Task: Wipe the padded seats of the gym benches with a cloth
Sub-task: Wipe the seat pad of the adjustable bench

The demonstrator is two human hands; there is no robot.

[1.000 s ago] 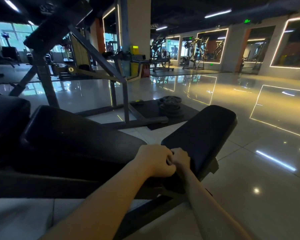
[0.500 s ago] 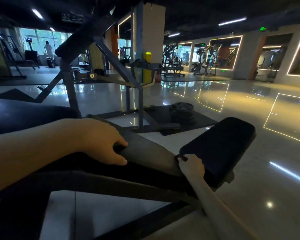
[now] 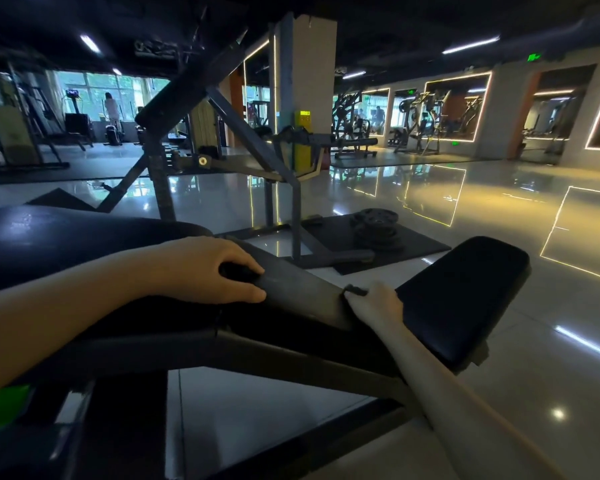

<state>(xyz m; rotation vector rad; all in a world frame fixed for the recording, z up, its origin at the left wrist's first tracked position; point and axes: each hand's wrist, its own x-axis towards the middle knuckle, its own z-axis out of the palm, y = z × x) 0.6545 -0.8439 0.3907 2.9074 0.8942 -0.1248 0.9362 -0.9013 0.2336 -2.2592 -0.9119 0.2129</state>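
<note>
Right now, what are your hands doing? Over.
Left grip holds the cloth, right grip pinches its far end. Cloth stretched along the pad. Nothing blocks the seat.

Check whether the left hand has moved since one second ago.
Yes. The left hand has slid left along the back pad, away from the seat pad where it sat beside the right hand.

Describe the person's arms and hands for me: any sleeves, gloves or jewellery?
The left hand and right hand are bare: no gloves, rings or wristbands show. Both forearms are uncovered as far as the frame reaches, with no cuffs. A bright green patch at the lower left edge may be clothing; I cannot tell.
</note>
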